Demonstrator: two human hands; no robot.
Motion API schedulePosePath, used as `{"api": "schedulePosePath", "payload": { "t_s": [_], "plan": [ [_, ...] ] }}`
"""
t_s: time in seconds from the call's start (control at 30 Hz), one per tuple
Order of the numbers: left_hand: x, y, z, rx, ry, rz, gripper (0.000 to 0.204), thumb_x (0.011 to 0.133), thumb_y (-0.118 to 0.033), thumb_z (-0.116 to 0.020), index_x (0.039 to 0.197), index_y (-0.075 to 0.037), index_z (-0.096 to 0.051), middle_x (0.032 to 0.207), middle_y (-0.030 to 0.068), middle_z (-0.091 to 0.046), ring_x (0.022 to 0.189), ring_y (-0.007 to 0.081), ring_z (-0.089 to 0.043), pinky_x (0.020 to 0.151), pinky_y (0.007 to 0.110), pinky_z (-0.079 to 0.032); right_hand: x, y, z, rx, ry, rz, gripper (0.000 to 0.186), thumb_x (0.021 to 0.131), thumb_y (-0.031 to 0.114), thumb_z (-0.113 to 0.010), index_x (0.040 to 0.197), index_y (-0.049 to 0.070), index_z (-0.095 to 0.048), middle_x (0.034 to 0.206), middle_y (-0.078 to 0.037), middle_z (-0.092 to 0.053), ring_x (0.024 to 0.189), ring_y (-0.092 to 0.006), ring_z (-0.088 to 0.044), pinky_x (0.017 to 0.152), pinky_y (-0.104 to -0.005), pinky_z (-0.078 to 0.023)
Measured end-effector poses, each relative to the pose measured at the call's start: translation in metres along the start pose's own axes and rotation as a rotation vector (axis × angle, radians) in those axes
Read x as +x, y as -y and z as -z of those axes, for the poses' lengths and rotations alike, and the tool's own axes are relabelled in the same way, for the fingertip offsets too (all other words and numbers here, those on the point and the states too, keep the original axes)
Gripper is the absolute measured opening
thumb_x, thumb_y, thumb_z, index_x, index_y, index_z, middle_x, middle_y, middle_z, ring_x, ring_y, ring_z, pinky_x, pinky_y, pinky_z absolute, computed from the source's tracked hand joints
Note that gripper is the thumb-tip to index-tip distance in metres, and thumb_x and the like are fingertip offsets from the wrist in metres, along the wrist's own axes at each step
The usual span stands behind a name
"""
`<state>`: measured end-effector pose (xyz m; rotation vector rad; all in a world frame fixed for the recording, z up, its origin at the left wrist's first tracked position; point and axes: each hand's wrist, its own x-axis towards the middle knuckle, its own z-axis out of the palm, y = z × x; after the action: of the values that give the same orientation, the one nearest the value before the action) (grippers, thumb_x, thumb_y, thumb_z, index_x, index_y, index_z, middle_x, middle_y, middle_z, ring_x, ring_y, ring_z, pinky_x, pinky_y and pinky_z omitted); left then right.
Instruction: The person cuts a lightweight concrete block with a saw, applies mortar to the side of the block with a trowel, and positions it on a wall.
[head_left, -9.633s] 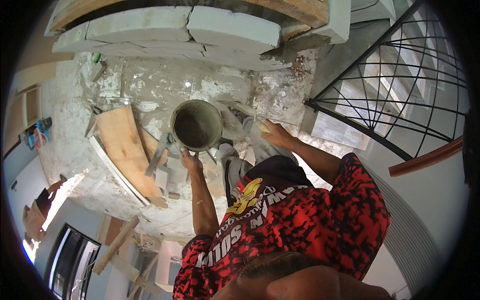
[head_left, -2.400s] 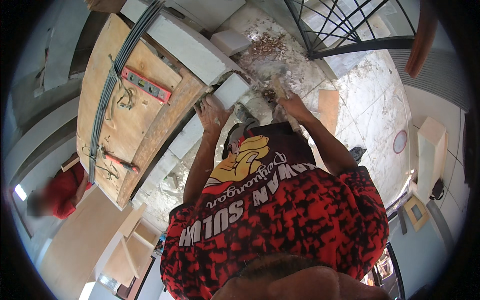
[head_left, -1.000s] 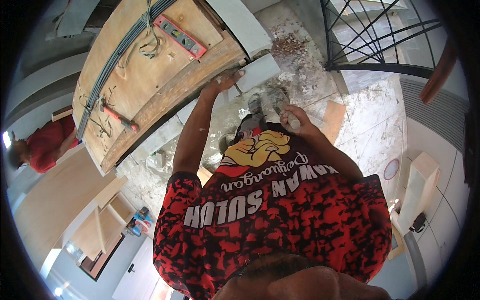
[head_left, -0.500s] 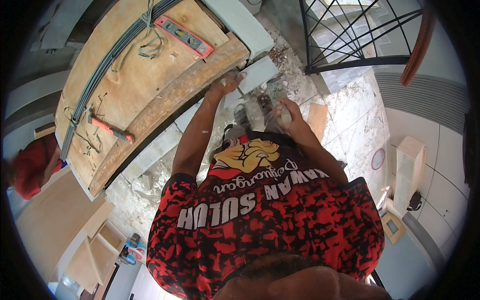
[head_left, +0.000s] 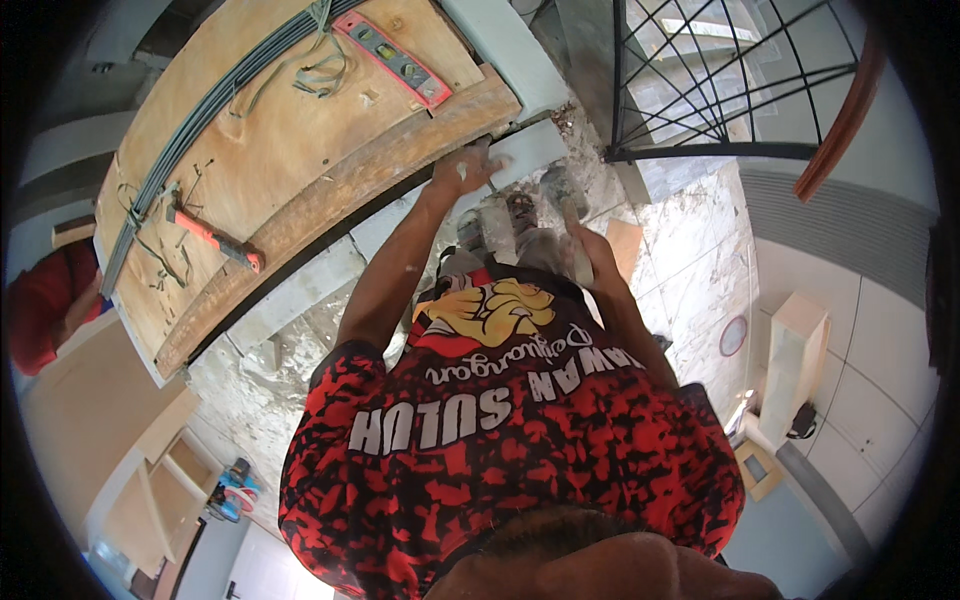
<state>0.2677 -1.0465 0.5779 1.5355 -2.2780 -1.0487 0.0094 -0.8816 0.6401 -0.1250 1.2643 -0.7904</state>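
Observation:
My left hand (head_left: 465,170) grips a white block (head_left: 535,147) set against the curved wooden board edge (head_left: 330,225), fingers bent over its top. To its lower right, my right hand (head_left: 590,248) is closed round the pale handle of a dusty tool (head_left: 560,190), whose grey head is angled toward the block; its exact shape is unclear. On the plywood top (head_left: 270,180) lie a red spirit level (head_left: 390,58), an orange-handled hammer (head_left: 215,235) and a tied bundle of grey strips (head_left: 200,125). My feet show between my hands on the dusty floor.
A black metal railing (head_left: 720,150) with a wooden handrail (head_left: 840,120) stands at upper right. A co-worker in red (head_left: 45,310) is at far left, beyond the platform. A pale box (head_left: 795,350), a loose board (head_left: 622,245) and a blue power tool (head_left: 235,490) sit around the floor's edges.
Earlier my left hand held a bucket; it has since moved to the block and is now bent over it. In recent frames the right hand's tool shifts slightly beside the block; the view drifts.

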Motion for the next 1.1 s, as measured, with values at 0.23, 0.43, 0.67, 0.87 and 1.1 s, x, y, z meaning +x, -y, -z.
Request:
{"api": "schedulePosePath", "payload": {
  "t_s": [0.23, 0.43, 0.67, 0.87, 1.1],
  "plan": [
    [-0.044, -0.033, -0.005, 0.292, -0.034, 0.14, 0.105, 0.068, -0.063, -0.066, 0.143, -0.002, -0.023, 0.144, 0.0226, -0.032, 0.135, 0.0386, -0.028, 0.107, 0.064, -0.009, -0.072, -0.004, -0.011, -0.675, -0.279, 0.569, 0.069, 0.088, 0.008, -0.053, 0.144, 0.006, -0.012, 0.075, -0.007, -0.051, 0.051, -0.0122, -0.05, 0.045, -0.0276, -0.044],
    [-0.04, -0.031, -0.005, 0.223, 0.055, 0.157, 0.101, 0.073, -0.058, -0.064, 0.144, -0.003, -0.018, 0.139, 0.0227, -0.038, 0.131, 0.0391, -0.034, 0.105, 0.063, -0.013, -0.054, 0.023, -0.037, -1.278, -0.435, 0.595, 0.058, 0.087, 0.021, -0.057, 0.137, 0.002, -0.037, 0.115, -0.026, -0.057, 0.097, -0.0366, -0.061, 0.08, -0.0399, -0.048],
    [-0.041, -0.027, -0.013, 0.226, 0.006, 0.126, 0.1, 0.076, -0.06, -0.06, 0.145, -0.002, -0.016, 0.14, 0.0248, -0.036, 0.131, 0.0393, -0.033, 0.105, 0.064, -0.011, -0.028, 0.008, -0.019, -1.334, -0.306, 0.777, 0.052, 0.086, 0.016, -0.057, 0.132, -0.002, -0.039, 0.086, -0.023, -0.063, 0.077, -0.0328, -0.064, 0.068, -0.038, -0.05],
    [-0.066, -0.022, -0.003, 0.055, -0.188, 0.223, 0.091, 0.079, -0.053, -0.06, 0.142, -0.002, -0.021, 0.136, 0.0267, -0.039, 0.128, 0.0416, -0.037, 0.106, 0.061, -0.016, -0.048, 0.004, -0.02, -1.162, -0.393, 0.76, 0.06, 0.084, 0.015, -0.06, 0.136, -0.002, -0.035, 0.122, -0.029, -0.052, 0.105, -0.0385, -0.058, 0.086, -0.0405, -0.048],
    [-0.053, -0.006, -0.008, 0.074, -0.282, 0.154, 0.052, 0.085, -0.028, -0.055, 0.13, -0.006, -0.044, 0.105, 0.0188, -0.063, 0.1, 0.0356, -0.059, 0.095, 0.05, -0.036, -0.045, 0.004, -0.029, -1.213, -0.36, 0.817, 0.062, 0.083, 0.017, -0.062, 0.135, -0.003, -0.036, 0.119, -0.03, -0.053, 0.106, -0.0395, -0.058, 0.087, -0.0415, -0.047]
  ]
}}
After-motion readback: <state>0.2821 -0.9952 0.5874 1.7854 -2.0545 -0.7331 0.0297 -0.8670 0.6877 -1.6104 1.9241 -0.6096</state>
